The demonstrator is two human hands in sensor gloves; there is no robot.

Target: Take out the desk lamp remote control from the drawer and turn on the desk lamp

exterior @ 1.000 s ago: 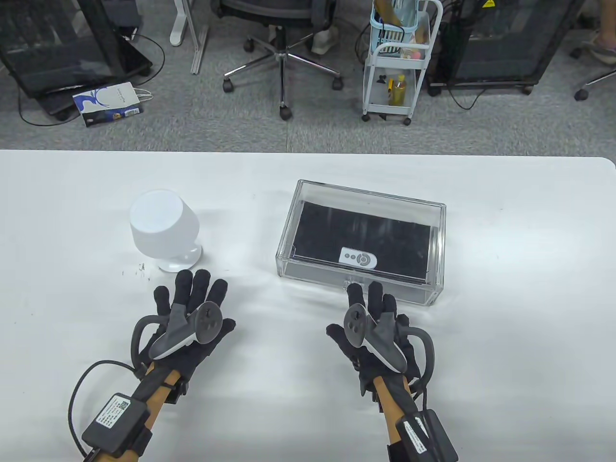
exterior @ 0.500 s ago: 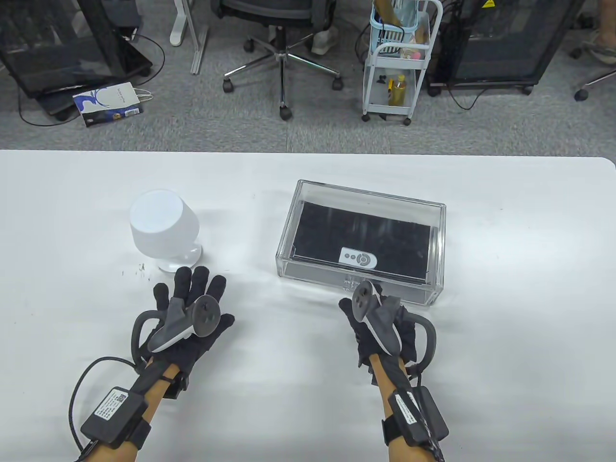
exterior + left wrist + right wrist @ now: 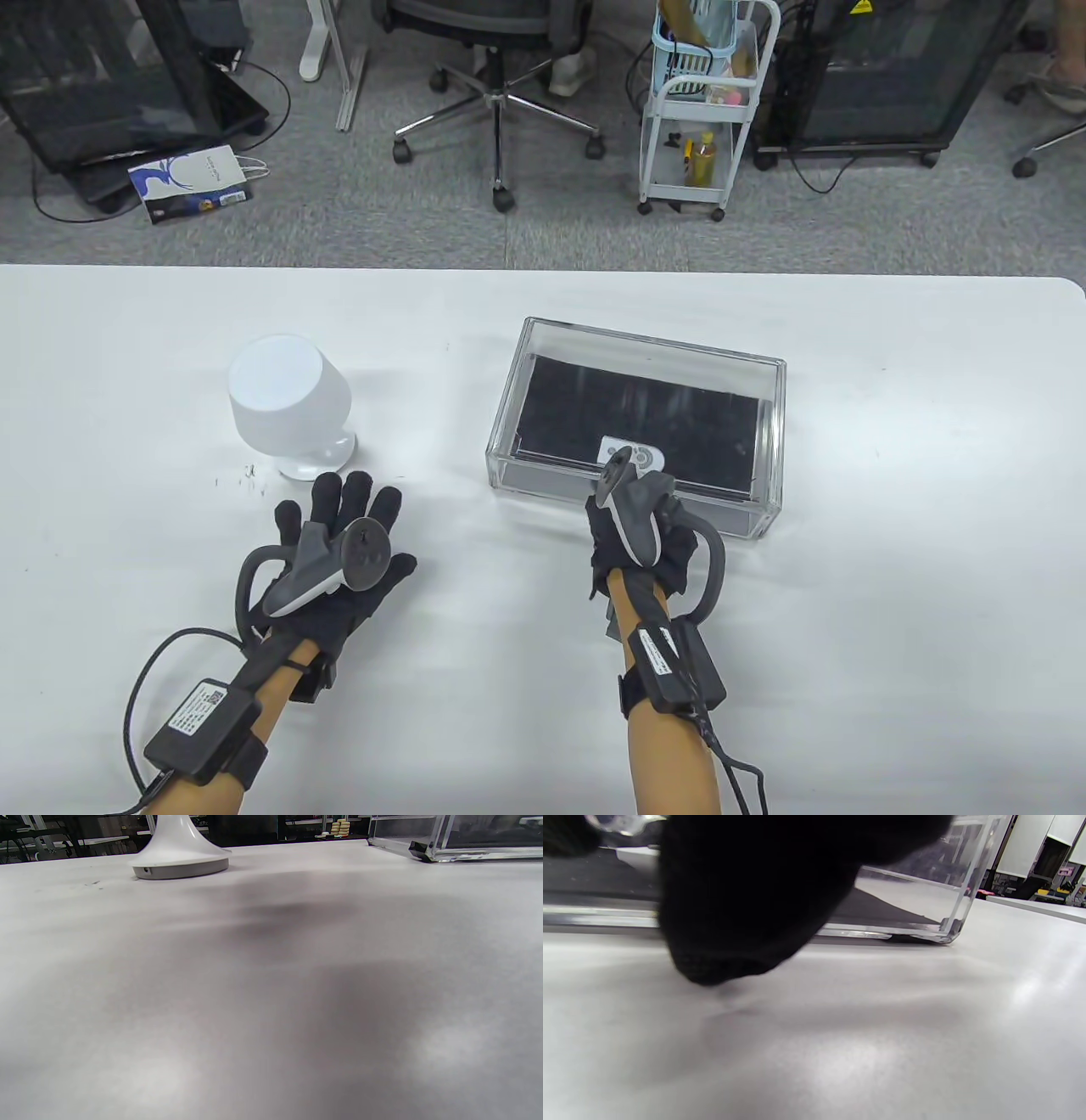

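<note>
White table [image 3: 891,594] before grey carpet, office chair [image 3: 501,85], trolley [image 3: 700,110]. Small white remote [image 3: 649,457] lies on black liner inside clear drawer box [image 3: 764,441], desk lamp [image 3: 288,403] left. Right hand [image 3: 636,526] at drawer front, grip indiscernible; left hand [image 3: 339,543] flat, fingers spread.

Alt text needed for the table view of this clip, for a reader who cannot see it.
The gloved right hand reaches the front of a closed clear drawer box holding a white remote on black lining. The left hand lies flat, fingers spread, just in front of a white desk lamp on a white table.
</note>
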